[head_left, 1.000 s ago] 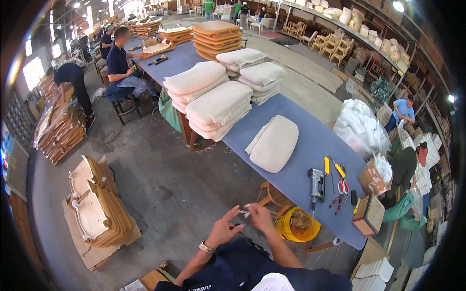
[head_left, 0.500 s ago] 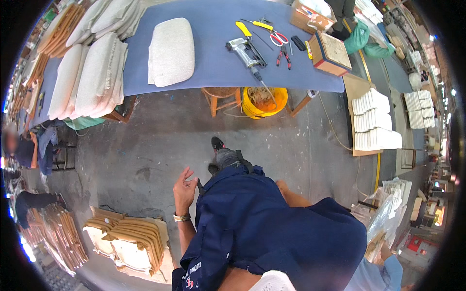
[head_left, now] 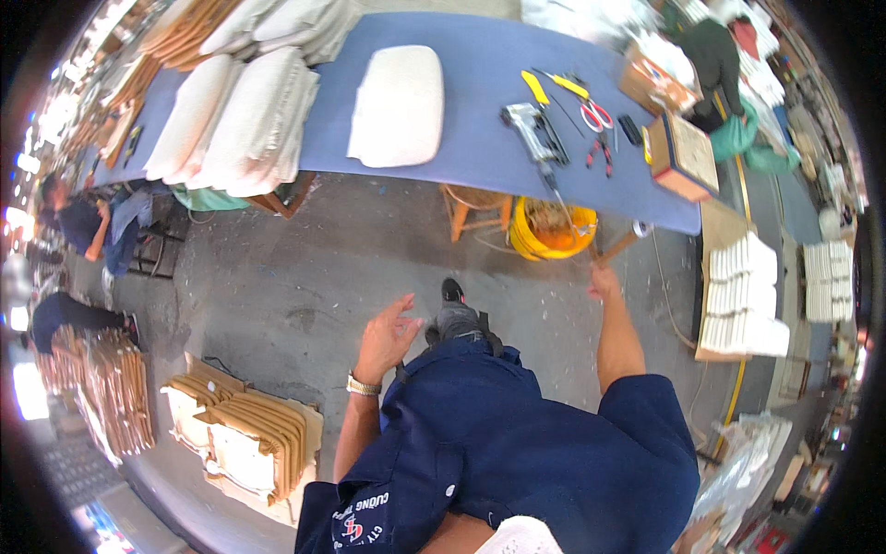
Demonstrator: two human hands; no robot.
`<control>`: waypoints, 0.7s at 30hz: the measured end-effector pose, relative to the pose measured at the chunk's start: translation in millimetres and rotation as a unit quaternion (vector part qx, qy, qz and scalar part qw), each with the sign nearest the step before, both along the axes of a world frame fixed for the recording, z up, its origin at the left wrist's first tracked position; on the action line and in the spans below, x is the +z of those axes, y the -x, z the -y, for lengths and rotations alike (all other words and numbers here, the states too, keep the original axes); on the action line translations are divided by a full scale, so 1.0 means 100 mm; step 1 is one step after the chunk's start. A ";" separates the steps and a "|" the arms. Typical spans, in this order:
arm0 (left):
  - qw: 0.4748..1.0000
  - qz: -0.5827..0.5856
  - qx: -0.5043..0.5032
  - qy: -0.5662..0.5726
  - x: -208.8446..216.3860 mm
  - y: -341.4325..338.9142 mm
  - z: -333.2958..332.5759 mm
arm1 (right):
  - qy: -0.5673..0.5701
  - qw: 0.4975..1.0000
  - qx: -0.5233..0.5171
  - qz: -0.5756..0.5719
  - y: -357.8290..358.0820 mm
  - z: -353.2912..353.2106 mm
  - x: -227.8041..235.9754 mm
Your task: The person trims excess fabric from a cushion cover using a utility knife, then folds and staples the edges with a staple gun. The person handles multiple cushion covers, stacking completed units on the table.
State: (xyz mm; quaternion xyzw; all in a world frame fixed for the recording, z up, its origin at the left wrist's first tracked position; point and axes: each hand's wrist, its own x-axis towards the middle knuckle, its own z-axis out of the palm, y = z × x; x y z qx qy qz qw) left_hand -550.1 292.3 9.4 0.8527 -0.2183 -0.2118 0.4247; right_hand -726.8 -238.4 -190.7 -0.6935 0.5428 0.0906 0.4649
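Cushion [head_left: 399,106]: pale, lying flat by the near edge of the worktop [head_left: 480,120], with the stacked cushions [head_left: 260,120] toward the left end.
Staple gun [head_left: 535,137]: right of the cushion, its hose crossing the near edge.
Bucket [head_left: 528,244]: yellow, below that edge, beside the stool [head_left: 476,199].
Left hand [head_left: 386,342]: thumb and fingers loosely parted, nothing visible between.
Right hand [head_left: 604,280]: near the bucket, blurred; cannot tell its grip.

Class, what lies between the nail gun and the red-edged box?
The head view shows a thin dark rod, red-handled scissors, pliers, a small black object and a yellow strip.
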 end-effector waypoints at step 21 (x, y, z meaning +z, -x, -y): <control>0.969 -0.086 0.218 0.080 -0.39 -2.38 0.24 | 0.089 0.941 0.161 0.284 -5.10 -1.36 0.52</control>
